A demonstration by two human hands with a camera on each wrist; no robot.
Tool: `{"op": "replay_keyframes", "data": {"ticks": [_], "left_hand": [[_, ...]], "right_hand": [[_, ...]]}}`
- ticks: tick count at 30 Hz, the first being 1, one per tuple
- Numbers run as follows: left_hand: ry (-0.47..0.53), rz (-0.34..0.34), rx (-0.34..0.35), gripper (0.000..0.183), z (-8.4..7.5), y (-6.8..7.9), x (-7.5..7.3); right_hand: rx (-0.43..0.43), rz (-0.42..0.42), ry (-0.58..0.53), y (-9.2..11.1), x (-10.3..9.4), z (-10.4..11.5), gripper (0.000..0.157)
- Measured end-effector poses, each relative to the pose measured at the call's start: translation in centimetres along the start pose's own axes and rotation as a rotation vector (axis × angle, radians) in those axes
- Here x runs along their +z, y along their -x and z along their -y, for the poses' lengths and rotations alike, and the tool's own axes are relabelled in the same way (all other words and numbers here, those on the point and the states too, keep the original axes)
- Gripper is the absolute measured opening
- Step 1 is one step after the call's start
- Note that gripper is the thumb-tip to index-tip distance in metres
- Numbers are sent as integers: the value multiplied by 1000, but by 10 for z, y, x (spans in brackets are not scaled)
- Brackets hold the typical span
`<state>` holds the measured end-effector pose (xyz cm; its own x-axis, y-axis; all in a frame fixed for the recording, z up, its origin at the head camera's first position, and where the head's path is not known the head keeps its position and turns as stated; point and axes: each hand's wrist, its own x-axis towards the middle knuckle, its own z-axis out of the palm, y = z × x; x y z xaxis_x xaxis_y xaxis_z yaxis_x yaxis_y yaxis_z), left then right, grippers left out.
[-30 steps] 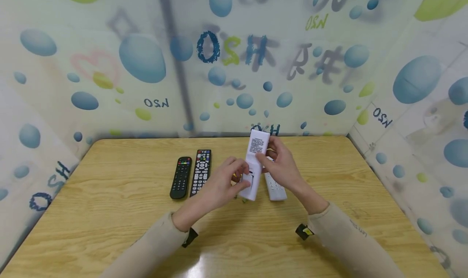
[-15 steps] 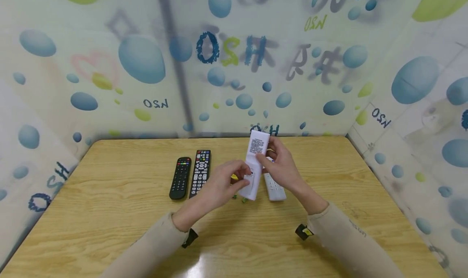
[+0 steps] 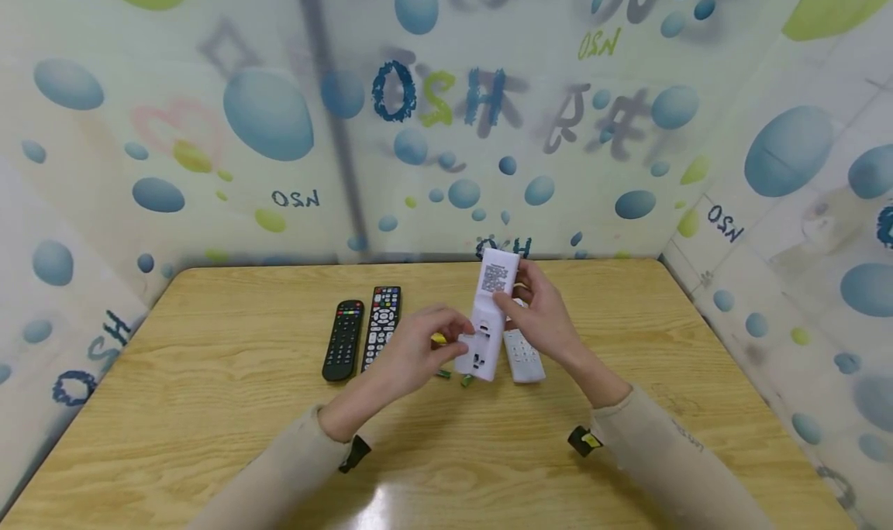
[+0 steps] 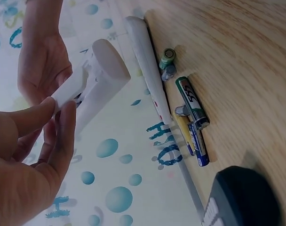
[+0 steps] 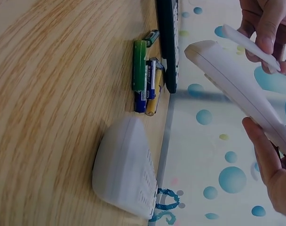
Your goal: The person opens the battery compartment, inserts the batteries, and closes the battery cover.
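Note:
In my right hand (image 3: 547, 321) I hold a white remote control (image 3: 498, 276) above the table, its back with a printed label turned toward me. The battery compartment (image 3: 481, 344) in its lower half is uncovered. My left hand (image 3: 415, 348) pinches the white battery cover (image 4: 71, 90) between thumb and fingers. In the right wrist view the cover (image 5: 249, 44) is apart from the remote, just beside its lower end. Several loose batteries (image 4: 192, 101), green, blue and yellow, lie on the table below; my left hand partly hides them in the head view.
A second white remote (image 3: 525, 359) lies right of the batteries, under the right hand. Two black remotes (image 3: 343, 342) (image 3: 384, 313) lie to the left, one partly behind the left hand. A patterned wall (image 3: 446, 173) rises at the back edge of the wooden table (image 3: 230, 344).
The battery cover has come off the remote's back in my left hand, which has drawn slightly left. The compartment is now exposed. My right hand keeps its grip on the remote.

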<state>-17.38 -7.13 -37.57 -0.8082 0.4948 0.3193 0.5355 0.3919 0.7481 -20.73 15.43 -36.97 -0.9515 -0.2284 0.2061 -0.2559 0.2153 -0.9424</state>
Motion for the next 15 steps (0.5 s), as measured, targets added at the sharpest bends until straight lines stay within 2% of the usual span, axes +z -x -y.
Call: {"op": "replay_keyframes", "data": {"ticks": [8,11,15], "left_hand": [[-87,64,21,19,4,5,-5],[-102,142,-1,19,6,6,-8],[-98,292,-66,17,9,9,-10]], "right_hand": [[8,-4,-1,0,-7,-3,54],[7,-9,4,0,-9,-3,54],[5,-12,14,0,-10,-2,55]]}}
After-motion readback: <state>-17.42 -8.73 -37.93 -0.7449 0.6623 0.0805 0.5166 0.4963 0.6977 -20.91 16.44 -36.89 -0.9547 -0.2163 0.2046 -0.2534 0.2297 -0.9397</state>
